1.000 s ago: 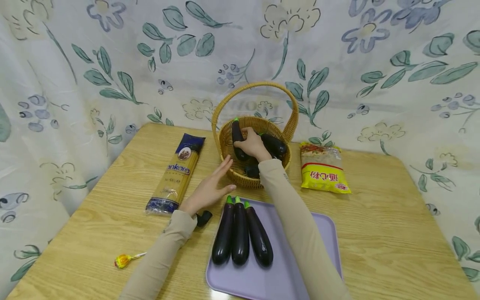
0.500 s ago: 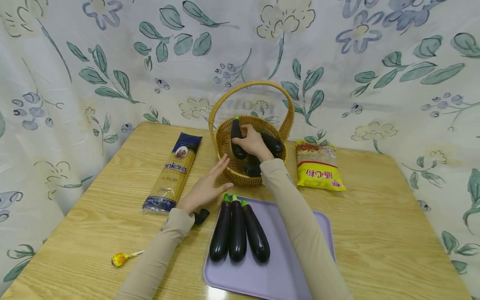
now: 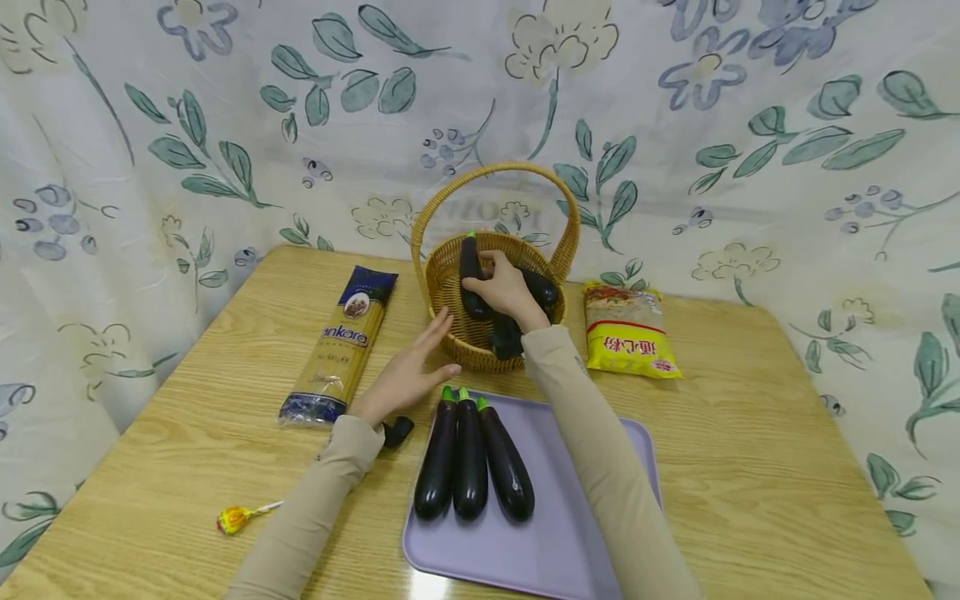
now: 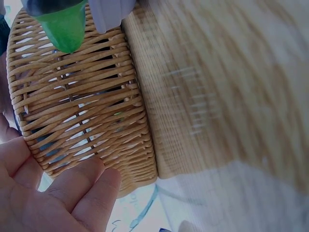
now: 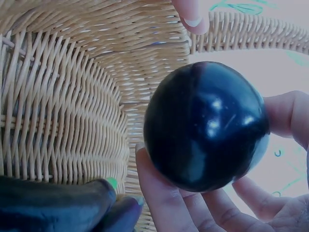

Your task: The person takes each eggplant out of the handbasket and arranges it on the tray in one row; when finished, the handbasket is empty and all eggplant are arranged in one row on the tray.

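My right hand reaches into the wicker basket and grips a dark eggplant, its green stem end pointing to the back. The right wrist view looks onto the eggplant's round end, with fingers below and thumb at the side. More eggplants lie in the basket, partly hidden by that hand in the head view. My left hand is held to the basket's front left, fingers extended; in the left wrist view its fingertips rest against the woven wall.
Three eggplants lie side by side on a lilac tray in front of the basket. Left of it is a spaghetti pack, with a lollipop nearer. A yellow food bag lies on the right. The basket's tall handle arches overhead.
The head view has turned slightly to the right. Within the basket, my right hand and the gripped eggplant have shifted a little to the right. My left hand stays at the basket.
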